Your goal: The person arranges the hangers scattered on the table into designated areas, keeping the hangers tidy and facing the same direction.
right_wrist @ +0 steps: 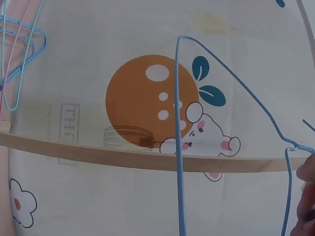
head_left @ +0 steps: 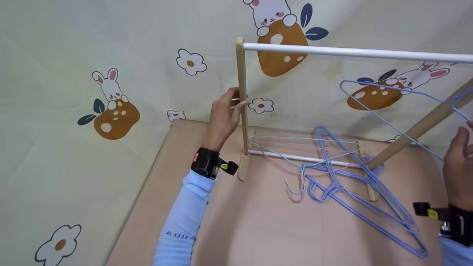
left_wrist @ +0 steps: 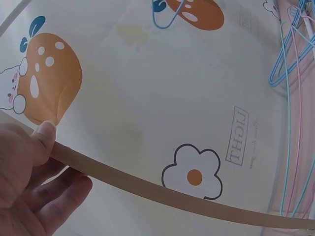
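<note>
Head view: a thin blue wire hanger (head_left: 399, 111) hangs in the air at the right, held up by the right hand (head_left: 460, 173), whose grip is cut off by the frame edge. The left hand (head_left: 223, 118) grips the rack's wooden post (head_left: 242, 107).

Left wrist: thumb and fingers (left_wrist: 42, 142) curl round the post (left_wrist: 147, 189).

Right wrist: the hanger (right_wrist: 179, 147) crosses the slanted brace (right_wrist: 123, 157); fingertips (right_wrist: 307, 196) pinch near its hook.
</note>
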`<state>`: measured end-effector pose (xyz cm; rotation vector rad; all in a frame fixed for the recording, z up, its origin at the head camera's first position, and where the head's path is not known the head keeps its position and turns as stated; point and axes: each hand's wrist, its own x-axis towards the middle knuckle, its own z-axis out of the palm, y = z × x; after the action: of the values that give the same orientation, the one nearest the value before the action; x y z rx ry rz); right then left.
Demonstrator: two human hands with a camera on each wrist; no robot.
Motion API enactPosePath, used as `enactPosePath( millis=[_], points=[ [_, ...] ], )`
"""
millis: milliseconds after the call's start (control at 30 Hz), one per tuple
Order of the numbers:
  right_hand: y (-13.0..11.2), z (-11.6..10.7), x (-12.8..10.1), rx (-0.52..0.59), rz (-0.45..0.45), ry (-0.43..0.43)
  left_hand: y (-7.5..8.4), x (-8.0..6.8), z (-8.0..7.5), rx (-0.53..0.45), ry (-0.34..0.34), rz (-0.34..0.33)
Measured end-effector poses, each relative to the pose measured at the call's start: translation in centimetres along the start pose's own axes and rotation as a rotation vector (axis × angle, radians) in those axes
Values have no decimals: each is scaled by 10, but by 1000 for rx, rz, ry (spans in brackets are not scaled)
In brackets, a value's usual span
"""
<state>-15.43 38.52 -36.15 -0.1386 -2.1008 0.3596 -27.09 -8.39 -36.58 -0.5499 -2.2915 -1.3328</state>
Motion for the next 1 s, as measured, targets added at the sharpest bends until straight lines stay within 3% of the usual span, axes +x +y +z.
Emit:
enactPosePath(
  millis=[100, 300, 400, 600, 800, 1000],
  points=[
    [-5, 4, -8, 61, -35, 3, 1, 0, 0, -5, 8, -9],
    [-17, 18, -19, 171, -233, -3, 1, 1, 2, -20, 3, -32],
    [-23, 25, -25, 228, -297, -46, 1, 1, 2, -15, 7, -27],
    [-32, 32, -38, 289, -315, -222, 0, 1, 2, -9, 15, -4],
    [-36, 50, -51, 371, -350, -235, 0, 1, 2, -17, 14, -12],
    [-39, 64, -65, 375, -378, -330, -1, 1, 3, -21, 23, -15]
  ],
)
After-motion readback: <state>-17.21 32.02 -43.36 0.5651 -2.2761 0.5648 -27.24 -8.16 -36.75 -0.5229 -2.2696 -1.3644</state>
